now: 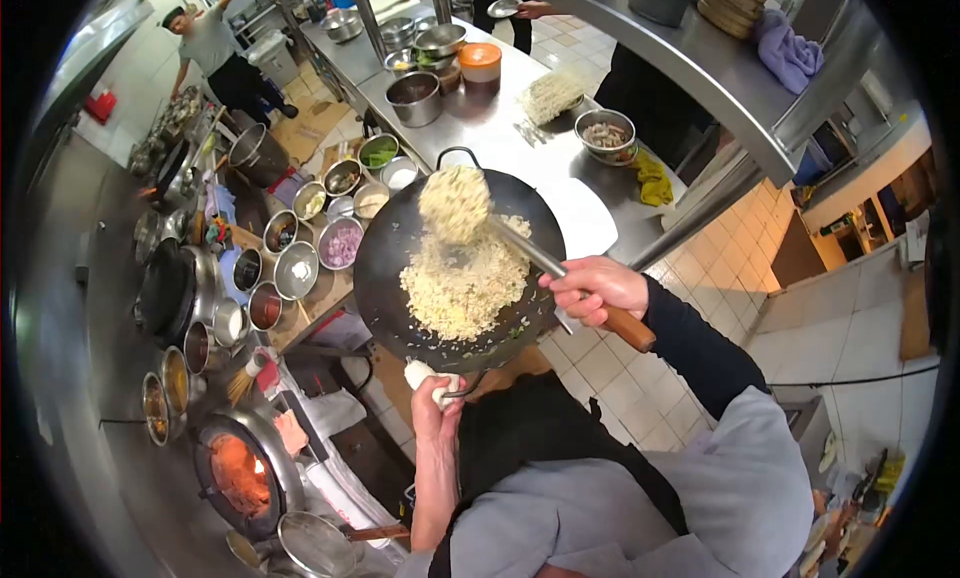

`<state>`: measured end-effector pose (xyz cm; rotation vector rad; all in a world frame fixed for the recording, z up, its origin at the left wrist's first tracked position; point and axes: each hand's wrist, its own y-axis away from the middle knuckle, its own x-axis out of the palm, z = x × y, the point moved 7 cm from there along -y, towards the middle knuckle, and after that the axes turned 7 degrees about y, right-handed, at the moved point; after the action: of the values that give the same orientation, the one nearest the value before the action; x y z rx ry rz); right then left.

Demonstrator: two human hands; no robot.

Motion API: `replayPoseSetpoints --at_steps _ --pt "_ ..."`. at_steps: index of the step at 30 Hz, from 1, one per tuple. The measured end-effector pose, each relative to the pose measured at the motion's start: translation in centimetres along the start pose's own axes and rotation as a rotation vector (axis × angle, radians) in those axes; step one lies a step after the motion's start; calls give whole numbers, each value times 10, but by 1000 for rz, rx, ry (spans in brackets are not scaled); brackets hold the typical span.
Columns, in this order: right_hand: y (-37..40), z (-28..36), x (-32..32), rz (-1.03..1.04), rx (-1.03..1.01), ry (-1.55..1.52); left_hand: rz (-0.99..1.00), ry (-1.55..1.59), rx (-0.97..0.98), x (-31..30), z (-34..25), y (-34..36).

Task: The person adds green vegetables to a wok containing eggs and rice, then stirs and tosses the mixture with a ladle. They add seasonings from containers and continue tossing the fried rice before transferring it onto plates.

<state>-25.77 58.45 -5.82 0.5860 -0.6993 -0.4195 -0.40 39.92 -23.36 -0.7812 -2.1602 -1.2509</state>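
My left hand [437, 406] is closed round the near loop handle of a large black wok [380, 253], with a white cloth [421, 375] between the palm and the metal. Fried rice [462, 300] lies heaped in the middle of the wok, with loose grains up its sides. My right hand [602, 292] grips the long-handled ladle [527, 245] near its wooden end. Its bowl, hidden under a mound of rice [455, 204], is raised above the wok's far side and slightly blurred.
Left of the wok stand several bowls, one with chopped purple onion [342, 246]. A lit burner [243, 472] glows at lower left beside a strainer [316, 544]. Beyond are a steel counter [510, 163] with a white plate [585, 218], a yellow cloth [654, 181], and a person [212, 53].
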Motion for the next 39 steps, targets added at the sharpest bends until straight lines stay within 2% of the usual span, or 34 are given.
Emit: replayPoseSetpoints --at_steps 5,8,10,12,14,17,20,23,26,28,29,33,35,36,37,39 --pt "-17 35 -68 -84 -173 54 -60 -104 96 18 12 1" --pt "-57 41 -106 -286 -286 285 -180 -124 121 5 22 37" --pt "-101 28 -133 -386 -300 309 -276 -127 99 -16 30 63" --pt "-141 8 -155 -644 -306 814 -319 -92 82 -39 40 86" --pt "-172 -21 -173 -958 -523 1212 -345 -63 71 -61 51 109" --pt "-177 -39 -162 -1024 -514 1237 -375 -20 56 -77 68 132" --pt "-202 -52 -168 -885 -483 1225 -410 26 49 -83 74 147" --pt "-179 -24 -158 -970 -531 1314 -394 27 34 -85 71 157" --pt "-124 -3 -132 -1005 -676 1399 -323 49 17 -106 73 150" --pt "-77 -10 -107 -987 -780 1454 -326 51 57 -112 70 144" --pt "-51 -14 -93 -964 -838 1479 -267 79 15 -120 72 135" --pt "40 -65 -43 -868 -1001 1542 -114 198 -21 -100 64 121" --pt "52 -115 -51 -814 -889 1716 -107 291 -34 -92 64 116" --pt "52 -127 -56 -741 -887 1788 -107 336 -42 -91 66 114" --pt "52 -142 -60 -663 -874 1852 -9 344 -73 -91 67 108" --pt "59 -151 -54 -554 -820 1948 1 340 -49 -87 69 109"
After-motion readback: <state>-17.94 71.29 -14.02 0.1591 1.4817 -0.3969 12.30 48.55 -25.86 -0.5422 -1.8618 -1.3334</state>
